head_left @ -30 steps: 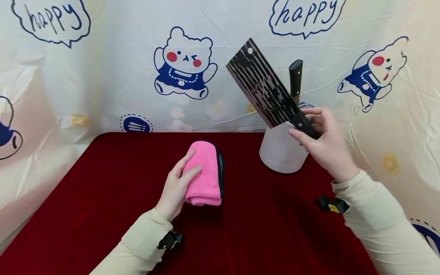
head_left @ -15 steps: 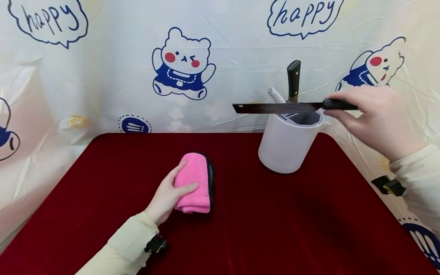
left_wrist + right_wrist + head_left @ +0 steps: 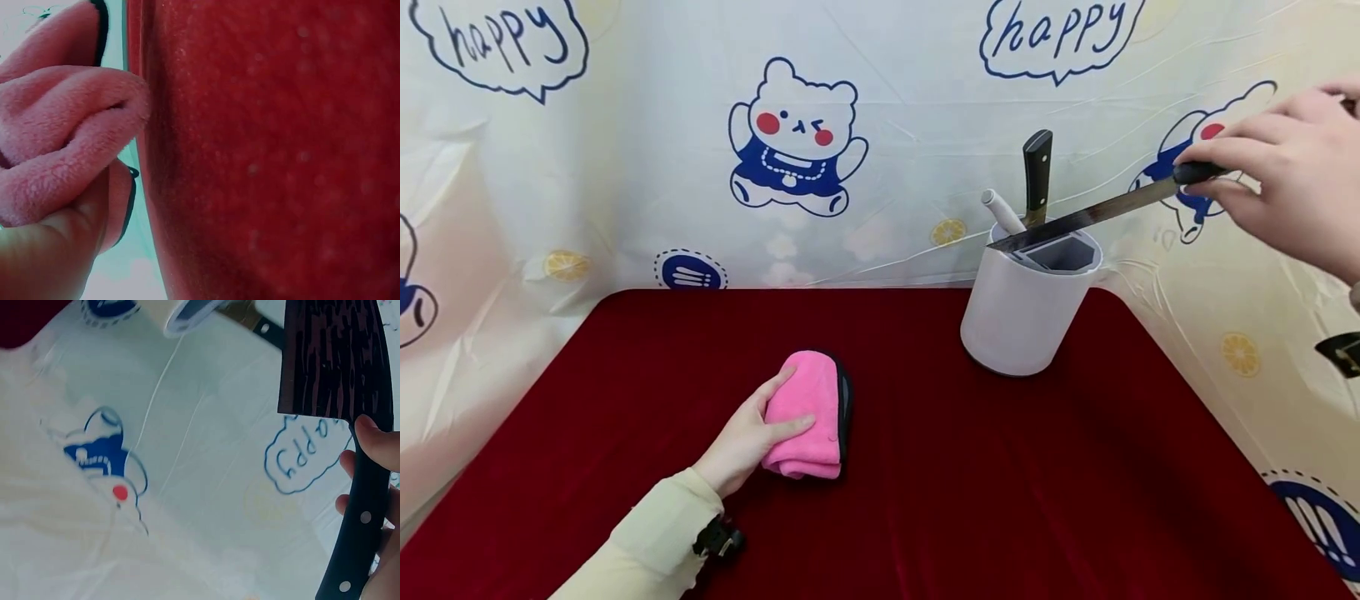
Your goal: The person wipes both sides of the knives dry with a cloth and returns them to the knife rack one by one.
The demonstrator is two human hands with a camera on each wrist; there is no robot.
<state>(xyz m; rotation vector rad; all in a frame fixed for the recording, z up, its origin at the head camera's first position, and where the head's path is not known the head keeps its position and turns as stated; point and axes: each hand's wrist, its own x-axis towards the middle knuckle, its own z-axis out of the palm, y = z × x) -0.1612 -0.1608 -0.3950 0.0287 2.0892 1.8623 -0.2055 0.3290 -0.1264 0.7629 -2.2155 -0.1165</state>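
Note:
In the head view my left hand [image 3: 745,437] grips a folded pink cloth [image 3: 805,408] with dark edging, low over the red table. Thick folds of the same cloth [image 3: 69,125] fill the left of the left wrist view. At the right my right hand [image 3: 1292,167] holds a cleaver [image 3: 1090,215] by its black handle [image 3: 359,512]. The blade is seen nearly edge-on, its far end in front of the rim of a white knife holder [image 3: 1022,317]; whether they touch I cannot tell. The right wrist view shows the dark streaked blade [image 3: 334,359] broadside.
A black-handled knife [image 3: 1037,179] and a white-handled tool [image 3: 1002,210] stand in the holder's back slots. The red-covered table [image 3: 925,500] stretches in front. Behind it hangs a pale curtain [image 3: 910,125] printed with cartoon bears.
My right hand has moved right and up, turning the cleaver from broadside to nearly edge-on over the holder. The left hand has drawn the cloth left and nearer.

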